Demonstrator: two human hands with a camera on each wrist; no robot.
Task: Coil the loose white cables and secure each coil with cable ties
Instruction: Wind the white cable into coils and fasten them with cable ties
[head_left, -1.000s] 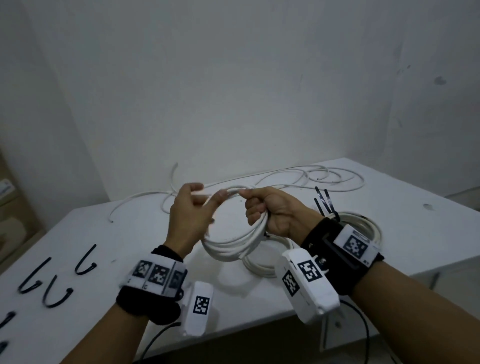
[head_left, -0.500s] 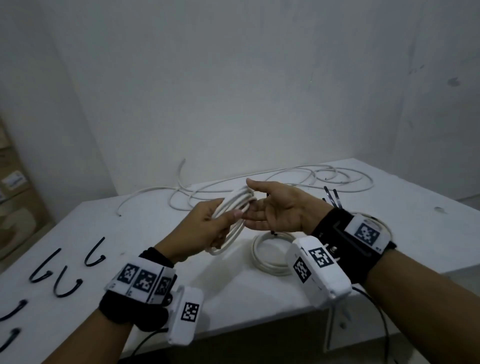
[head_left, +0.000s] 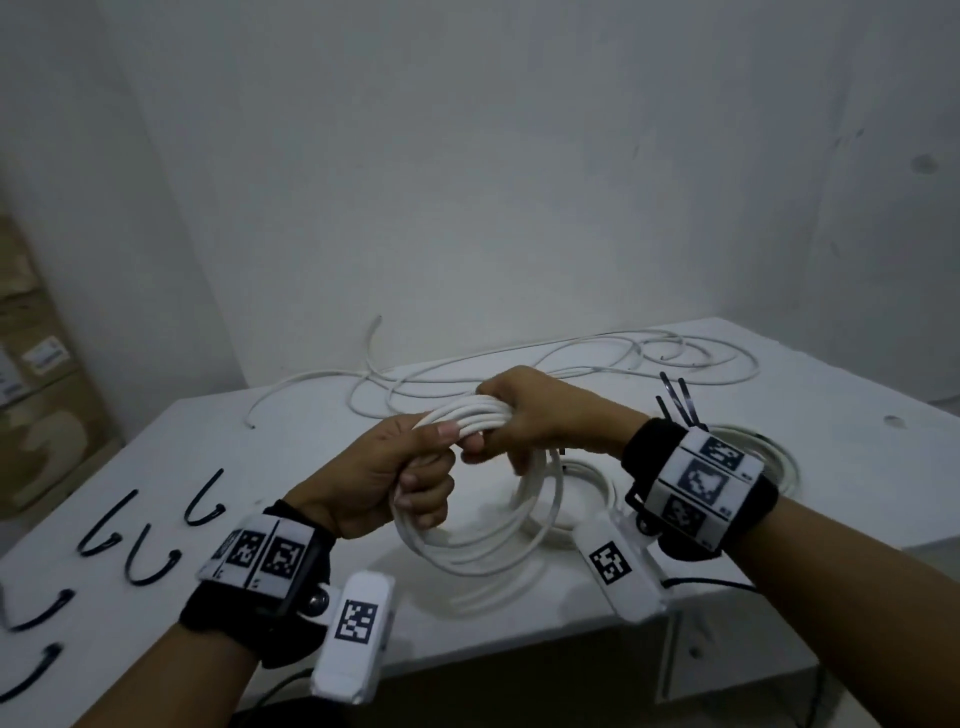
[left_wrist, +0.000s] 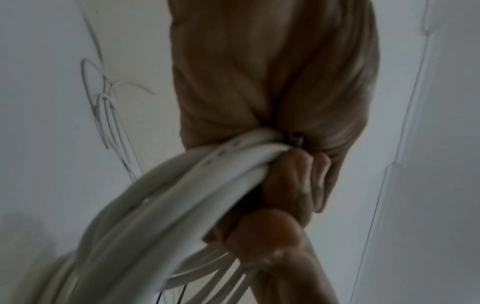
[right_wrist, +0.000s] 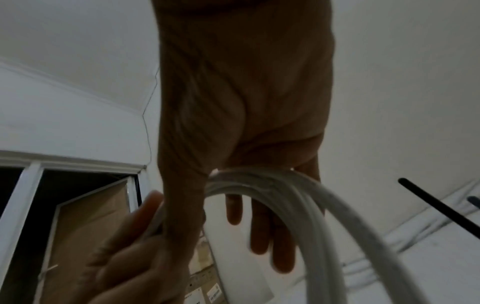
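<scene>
A coil of white cable (head_left: 483, 525) hangs above the white table (head_left: 311, 436), held at its top by both hands. My left hand (head_left: 410, 467) grips the bundle's left side, thumb laid over the strands; the left wrist view shows its fingers (left_wrist: 293, 185) curled under the coil (left_wrist: 161, 205). My right hand (head_left: 524, 415) wraps over the bundle just to the right, and in the right wrist view the coil (right_wrist: 298, 195) passes under its palm. Loose white cable (head_left: 571, 358) sprawls along the table's back. Several black cable ties (head_left: 150, 551) lie at the left.
Two more white coils lie on the table: one (head_left: 587, 488) behind the held coil, another (head_left: 774, 457) past my right wrist with black ties (head_left: 680, 405) sticking up. Cardboard boxes (head_left: 36, 395) stand against the left wall. The table's front edge runs below my wrists.
The right hand, open with fingers extended half a second ago, has closed over the top of the coil. The left hand's grip has shifted and the coil now hangs lower between both hands.
</scene>
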